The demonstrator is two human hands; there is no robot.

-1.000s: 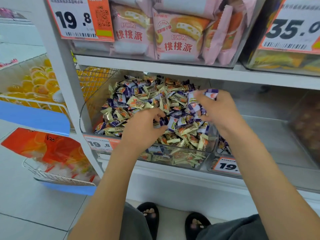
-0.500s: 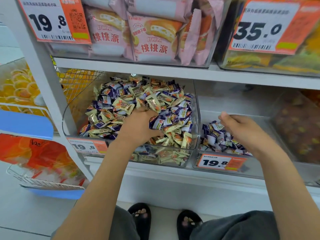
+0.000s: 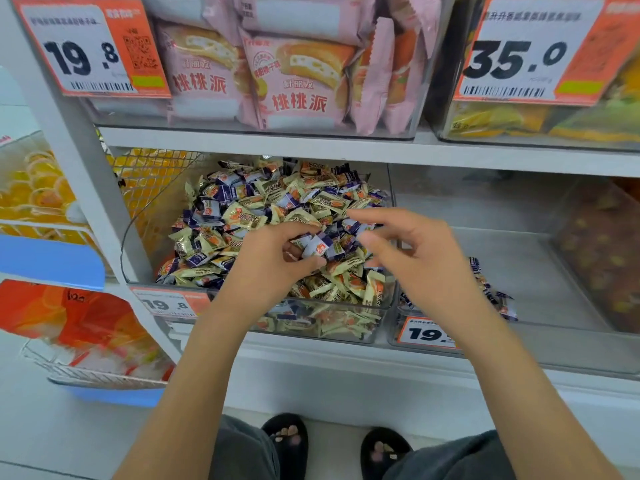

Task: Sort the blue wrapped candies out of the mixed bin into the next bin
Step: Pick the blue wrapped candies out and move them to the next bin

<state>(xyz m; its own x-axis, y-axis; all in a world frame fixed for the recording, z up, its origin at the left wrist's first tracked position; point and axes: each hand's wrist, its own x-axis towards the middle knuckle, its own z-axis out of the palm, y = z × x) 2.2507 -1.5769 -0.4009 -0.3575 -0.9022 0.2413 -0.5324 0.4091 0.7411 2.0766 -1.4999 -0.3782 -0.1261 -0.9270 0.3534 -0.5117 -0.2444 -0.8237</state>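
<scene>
Clear plastic mixed bin (image 3: 138, 237), frame centre, heaped with cream and blue wrapped candies. Clear neighbouring bin (image 3: 554, 271), centre right, holds a small blue pile. Right hand (image 3: 415, 258) has returned from it, fingers spread, empty. Left hand (image 3: 277, 261) pinches blue wrapped candies (image 3: 317, 245); a handover looks likely.

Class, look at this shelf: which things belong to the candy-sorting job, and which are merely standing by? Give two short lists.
Part of the job:
mixed bin
blue wrapped candies
next bin
left hand, holding blue candies
right hand, open

Just standing by:
pink pie packets
price tag 35.0
orange bag
</scene>
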